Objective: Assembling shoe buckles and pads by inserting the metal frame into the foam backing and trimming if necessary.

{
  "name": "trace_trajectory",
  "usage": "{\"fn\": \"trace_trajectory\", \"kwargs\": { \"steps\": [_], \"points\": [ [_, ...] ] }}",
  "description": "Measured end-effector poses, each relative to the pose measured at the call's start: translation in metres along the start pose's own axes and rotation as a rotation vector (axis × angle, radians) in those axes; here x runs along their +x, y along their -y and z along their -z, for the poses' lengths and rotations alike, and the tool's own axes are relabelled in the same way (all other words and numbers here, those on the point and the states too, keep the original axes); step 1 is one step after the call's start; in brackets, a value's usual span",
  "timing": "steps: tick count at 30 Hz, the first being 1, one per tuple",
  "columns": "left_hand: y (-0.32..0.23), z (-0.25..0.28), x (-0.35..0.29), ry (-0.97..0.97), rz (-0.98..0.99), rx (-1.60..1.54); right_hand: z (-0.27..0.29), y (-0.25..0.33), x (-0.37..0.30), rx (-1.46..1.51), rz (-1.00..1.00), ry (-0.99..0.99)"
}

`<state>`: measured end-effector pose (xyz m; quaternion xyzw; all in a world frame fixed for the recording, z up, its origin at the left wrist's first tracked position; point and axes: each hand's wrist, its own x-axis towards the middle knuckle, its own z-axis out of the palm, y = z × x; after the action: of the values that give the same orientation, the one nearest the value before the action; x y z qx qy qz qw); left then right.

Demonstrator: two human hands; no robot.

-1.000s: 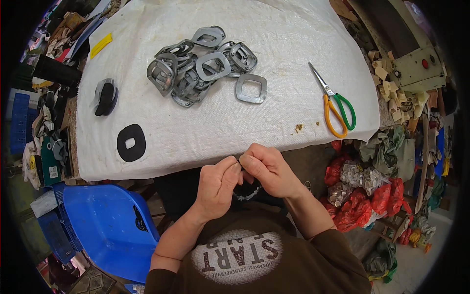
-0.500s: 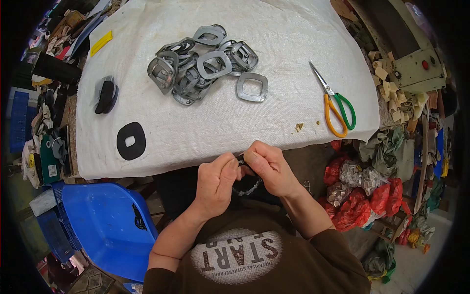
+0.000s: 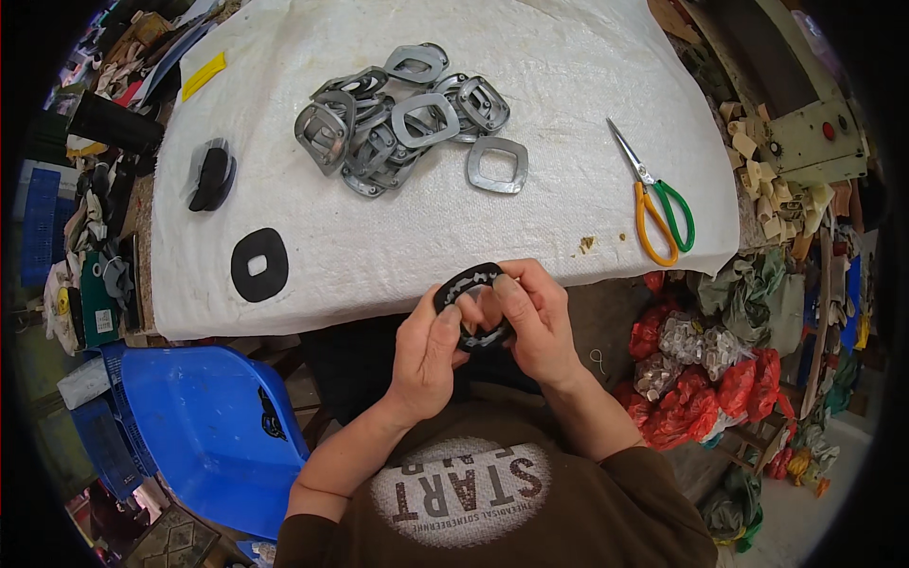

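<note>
Mid-frame, fingers of the left hand [image 3: 423, 352] and right hand [image 3: 538, 324] pinch a black ring [image 3: 471, 281], likely light, pliable, best held by its rim.

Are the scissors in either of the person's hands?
No, the scissors lie on the white sheet, while the left hand and right hand hold a black ring between them.

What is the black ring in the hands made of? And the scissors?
The black ring looks dull and matte, perhaps foam or fabric; grey patches make that uncertain. The scissors have shiny silvery blades, probably steel, and smooth, even-coloured handles, likely plastic.
</note>
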<state>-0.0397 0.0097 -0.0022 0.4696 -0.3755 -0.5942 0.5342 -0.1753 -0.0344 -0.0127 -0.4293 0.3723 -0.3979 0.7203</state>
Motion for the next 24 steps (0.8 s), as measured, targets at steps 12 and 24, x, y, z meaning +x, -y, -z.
{"fn": "trace_trajectory", "kwargs": {
  "steps": [12,24],
  "points": [
    [0.001,0.003,0.001,-0.028,0.130,-0.311,-0.006,0.003,-0.001,-0.007,0.064,0.065],
    [0.001,0.003,-0.007,-0.068,0.110,-0.277,-0.011,-0.005,-0.004,-0.059,0.111,0.018]
  ]
}}
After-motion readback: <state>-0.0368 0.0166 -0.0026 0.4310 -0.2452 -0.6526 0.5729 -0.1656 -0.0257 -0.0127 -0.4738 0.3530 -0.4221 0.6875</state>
